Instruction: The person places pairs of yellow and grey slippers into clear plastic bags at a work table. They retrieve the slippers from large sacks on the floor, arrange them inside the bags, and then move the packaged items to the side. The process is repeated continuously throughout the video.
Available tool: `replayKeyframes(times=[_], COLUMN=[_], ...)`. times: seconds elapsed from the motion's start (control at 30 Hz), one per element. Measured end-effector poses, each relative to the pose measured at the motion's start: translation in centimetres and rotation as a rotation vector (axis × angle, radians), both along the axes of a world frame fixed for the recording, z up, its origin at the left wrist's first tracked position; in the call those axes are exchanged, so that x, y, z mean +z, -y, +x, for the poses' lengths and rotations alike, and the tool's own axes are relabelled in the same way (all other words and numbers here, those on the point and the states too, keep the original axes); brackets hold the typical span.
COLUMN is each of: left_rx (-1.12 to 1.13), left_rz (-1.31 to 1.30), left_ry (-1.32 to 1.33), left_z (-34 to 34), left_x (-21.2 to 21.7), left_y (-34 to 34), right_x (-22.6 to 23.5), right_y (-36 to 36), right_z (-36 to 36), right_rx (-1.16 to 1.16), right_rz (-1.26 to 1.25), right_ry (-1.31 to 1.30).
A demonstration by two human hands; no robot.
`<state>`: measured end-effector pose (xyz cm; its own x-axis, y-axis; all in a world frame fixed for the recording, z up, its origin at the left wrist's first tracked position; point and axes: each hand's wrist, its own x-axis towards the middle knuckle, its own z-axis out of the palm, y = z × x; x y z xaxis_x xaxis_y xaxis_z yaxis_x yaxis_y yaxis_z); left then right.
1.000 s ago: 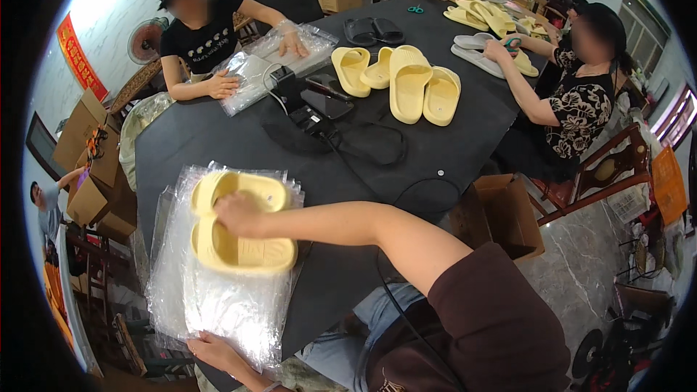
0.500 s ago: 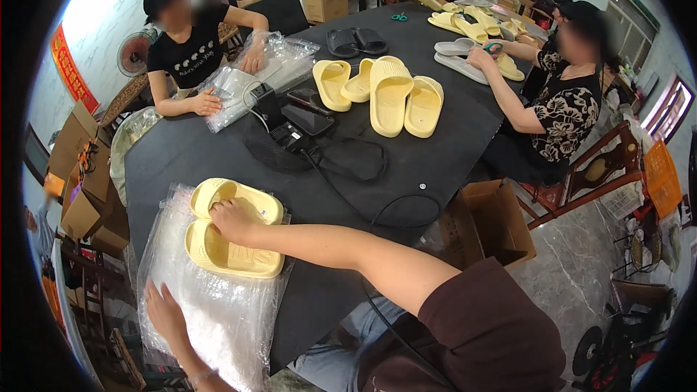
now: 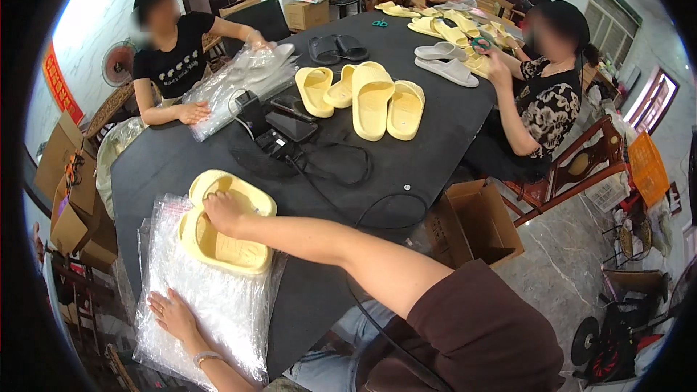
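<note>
A pair of pale yellow slide slippers (image 3: 234,252) sits side by side over a stack of clear plastic bags (image 3: 218,327) at the table's near left corner. My right hand (image 3: 223,212) reaches across and is closed on the inner edges of the two slippers, its fingertips hidden between and inside them. Just below the slippers, my left hand (image 3: 174,315) lies flat on the bags with its fingers stretched out. It wears a ring, and a bracelet is on that wrist.
More yellow slippers (image 3: 374,105), black slippers (image 3: 337,49), phones (image 3: 290,127) and a charger with cables (image 3: 276,144) lie across the dark table (image 3: 327,210). Co-workers sit around it, one handling clear bags (image 3: 239,91), another holding green scissors (image 3: 481,43). An open cardboard box (image 3: 475,225) stands at right.
The view has shifted slightly. My right hand has moved the slippers a little away from me and tilted them. My left hand has come to rest flatter on the bags.
</note>
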<state>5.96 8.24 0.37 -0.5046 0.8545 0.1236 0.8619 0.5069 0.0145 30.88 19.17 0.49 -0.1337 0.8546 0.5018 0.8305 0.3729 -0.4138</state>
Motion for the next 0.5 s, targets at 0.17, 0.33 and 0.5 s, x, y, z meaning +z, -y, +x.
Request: replayKeyframes(times=[0.17,0.33,0.5], left_rx=[-0.010,-0.027,-0.019], left_rz=[0.064,0.027,0.068], left_ry=[-0.031,-0.043,-0.010], left_z=[-0.4,0.1,0.2], left_x=[-0.5,-0.1,0.7], left_y=[-0.1,0.0,0.9], right_x=[6.7,12.4,14.1], right_y=[2.8,5.7,2.7], right_z=[1.3,11.1,25.8], right_rx=[0.155,0.107,-0.407], right_rz=[0.374,0.615,0.675], right_ry=[0.028,-0.122,0.061])
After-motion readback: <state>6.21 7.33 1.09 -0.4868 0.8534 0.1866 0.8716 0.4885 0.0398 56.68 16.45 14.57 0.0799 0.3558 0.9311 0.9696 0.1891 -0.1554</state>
